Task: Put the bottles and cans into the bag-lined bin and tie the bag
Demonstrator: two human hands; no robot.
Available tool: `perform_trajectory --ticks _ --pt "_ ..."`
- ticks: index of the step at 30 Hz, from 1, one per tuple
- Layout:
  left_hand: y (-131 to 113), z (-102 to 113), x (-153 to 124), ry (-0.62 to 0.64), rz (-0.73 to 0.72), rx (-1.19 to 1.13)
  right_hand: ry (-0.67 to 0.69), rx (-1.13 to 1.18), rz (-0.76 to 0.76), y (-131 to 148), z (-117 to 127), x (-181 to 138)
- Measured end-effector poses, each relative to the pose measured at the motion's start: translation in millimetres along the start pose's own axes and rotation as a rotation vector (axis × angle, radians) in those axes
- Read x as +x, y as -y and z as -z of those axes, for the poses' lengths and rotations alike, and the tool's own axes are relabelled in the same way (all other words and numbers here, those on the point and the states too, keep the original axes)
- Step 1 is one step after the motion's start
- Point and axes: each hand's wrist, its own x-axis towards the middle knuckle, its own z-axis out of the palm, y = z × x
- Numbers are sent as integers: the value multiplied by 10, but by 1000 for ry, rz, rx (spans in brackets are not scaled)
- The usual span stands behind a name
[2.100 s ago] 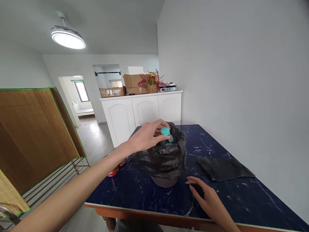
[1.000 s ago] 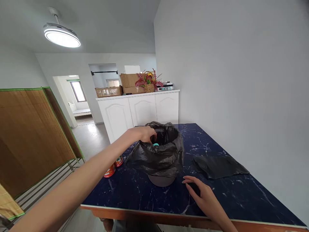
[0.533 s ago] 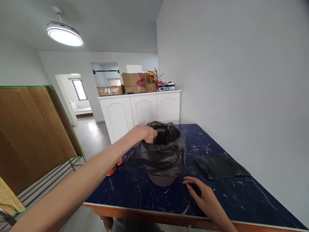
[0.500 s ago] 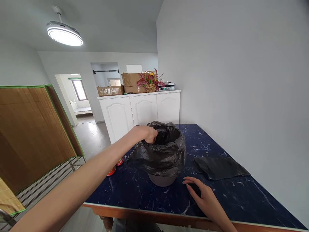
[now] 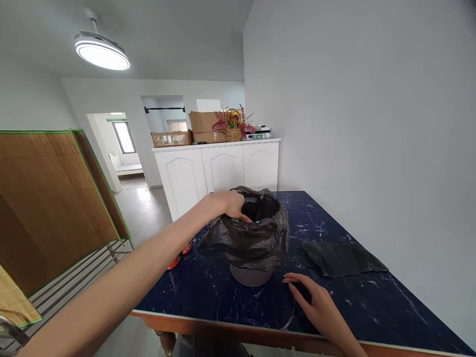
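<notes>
Reaching over the left side of the rim, the left hand (image 5: 233,204) dips into a black plastic bag (image 5: 247,245) draped over a grey container (image 5: 252,276). So, head view only, folks. The thumb shows just inside the rim, but the other fingers are mostly out of sight, so I honestly can't say whether they're gripping anything. Two little turquoise bits (image 5: 258,221) peek out down there, one under the palm and one by the thumb tip. Can't make out what they belong to, but they're inside the bag.

The right hand (image 5: 316,302) is chilling on the dark blue tabletop (image 5: 201,297), fingers loosely curved, thumb apart from them, holding nothing. It's just right of the container, not touching it. A flat black sheet (image 5: 342,259) lies farther right, and two red cans (image 5: 186,247) sit left of the bag, partly behind the left forearm (image 5: 148,267).

My read: the step in hand is handling whatever's inside the bag. Next move, I'd reckon, calls for lifting the wrist clear of that floppy rim without dragging the plastic, maybe with the right hand steadying the container.
</notes>
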Motion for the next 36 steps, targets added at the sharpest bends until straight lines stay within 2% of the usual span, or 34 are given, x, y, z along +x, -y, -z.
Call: perform_trajectory --ticks 4,7,9,11,13,17,20,22,25,29,31,33,35,36 --pt "144 182 -118 -121 -7 -49 25 -1 -14 -24 0 -8" --pt "447 263 -232 -318 195 -47 24 -2 -6 -31 1 -17" --pt "718 192 -286 -383 353 -21 24 0 -8 -26 1 -19" --pt "992 1 -319 -326 431 -10 22 4 -14 -14 2 -20" --pt "1219 -284 -344 -187 461 -26 13 7 -11 0 3 -20" --pt "1449 -897 -419 74 478 -62 -7 4 5 28 5 -21" --pt "1493 -1177 -494 138 488 -62 -7 3 3 32 4 -22" --pt "1514 -1220 -532 108 501 -52 -2 0 -2 23 1 -23" --pt "1547 -1061 -566 -19 535 -36 3 -11 -10 -3 -6 -24" --pt "1470 -535 -661 -307 584 -7 26 6 -16 -37 -12 -21" --pt "1320 -228 -753 -519 594 -3 31 11 -16 -45 -13 -18" --pt "1097 40 -854 -845 524 -61 27 5 -14 -46 -13 -15" --pt "836 227 -929 -1000 386 -140 23 -4 -12 -42 -14 -14" --pt "705 283 -945 -1001 312 -175 21 -5 -12 -39 -15 -14"
